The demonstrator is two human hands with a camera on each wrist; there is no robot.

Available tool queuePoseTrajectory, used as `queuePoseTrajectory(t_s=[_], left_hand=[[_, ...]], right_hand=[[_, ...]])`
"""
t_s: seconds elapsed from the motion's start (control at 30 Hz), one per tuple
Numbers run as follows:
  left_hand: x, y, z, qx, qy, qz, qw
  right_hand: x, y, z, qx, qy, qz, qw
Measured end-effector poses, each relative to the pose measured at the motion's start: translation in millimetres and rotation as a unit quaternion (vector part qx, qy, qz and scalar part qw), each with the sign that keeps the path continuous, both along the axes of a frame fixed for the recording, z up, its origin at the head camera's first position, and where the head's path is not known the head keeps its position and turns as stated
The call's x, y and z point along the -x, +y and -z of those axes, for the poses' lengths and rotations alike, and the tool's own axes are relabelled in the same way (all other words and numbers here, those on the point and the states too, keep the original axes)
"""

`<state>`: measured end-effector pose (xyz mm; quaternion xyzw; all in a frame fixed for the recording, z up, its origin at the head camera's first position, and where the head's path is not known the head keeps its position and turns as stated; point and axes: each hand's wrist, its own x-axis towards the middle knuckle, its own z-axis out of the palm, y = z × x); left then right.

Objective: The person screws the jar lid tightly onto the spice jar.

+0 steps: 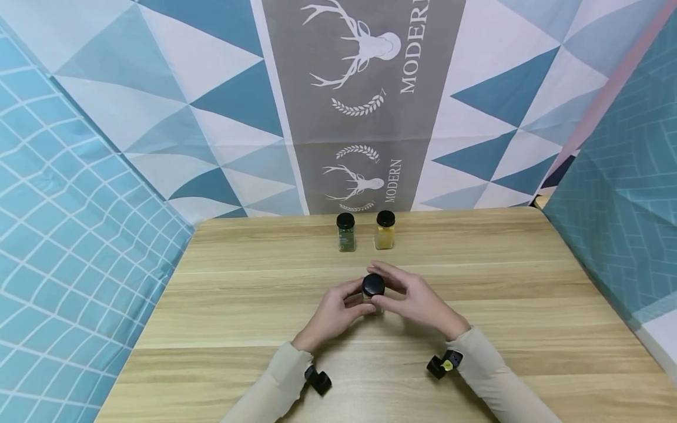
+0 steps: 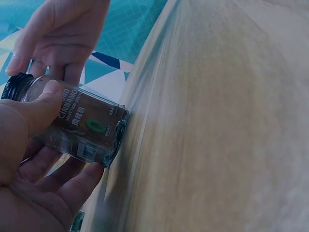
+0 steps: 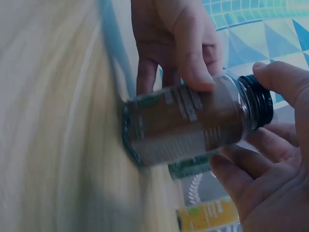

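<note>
A glass spice jar of brown powder (image 2: 94, 113) with a black lid (image 1: 373, 284) stands upright at the middle of the wooden table. Its label reads cinnamon in the left wrist view. My left hand (image 1: 333, 311) holds the jar body from the left, thumb across the near face and fingers round the far side. From the right, my right hand (image 1: 418, 299) grips the black lid, thumb on one side and fingers on the other, as the right wrist view shows. The lid sits on the jar's neck. Part of the jar is hidden behind the fingers in the head view.
Toward the back of the wooden table (image 1: 254, 252) stand a jar of green herbs (image 1: 346, 235) and, right of it, a jar of yellow powder (image 1: 384, 235), both black-lidded. Patterned cloth (image 1: 227, 117) hangs behind the table, with blue cloth on both sides.
</note>
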<state>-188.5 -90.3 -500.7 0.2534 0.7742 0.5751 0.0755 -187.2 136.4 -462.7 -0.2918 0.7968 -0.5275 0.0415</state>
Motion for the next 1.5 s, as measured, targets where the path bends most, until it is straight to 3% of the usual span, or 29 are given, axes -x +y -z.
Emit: queuePoseTrajectory(t_s=[0.23,0.47,0.77,1.23,1.5], left_hand=[[-0.9,-0.1,1.3,-0.012,-0.007,0.009,0.9999],[-1.5,-1.0,2.3,-0.023,-0.018,0.015,0.9995],[-3.7,-1.3,2.7,-0.021,-0.028,0.010,0.9993],[-7.1,-2.5,1.3,0.001,0.004,-0.009,0.9999],[-1.9,1.8,0.8,-0.002,0.013,-0.004,0.9999]], right_hand=[[-2.6,-5.1,5.1,0.024,0.007,-0.008,1.000],[-1.5,-5.6,7.0,0.031,-0.015,-0.015,0.999],[-2.2,-6.5,6.4,0.026,-0.015,0.000,1.000],[-8.5,-9.7,1.3,-0.004,-0.001,0.041,0.999],[-2.8,-7.1,2.3,0.009,0.021,0.043,0.999]])
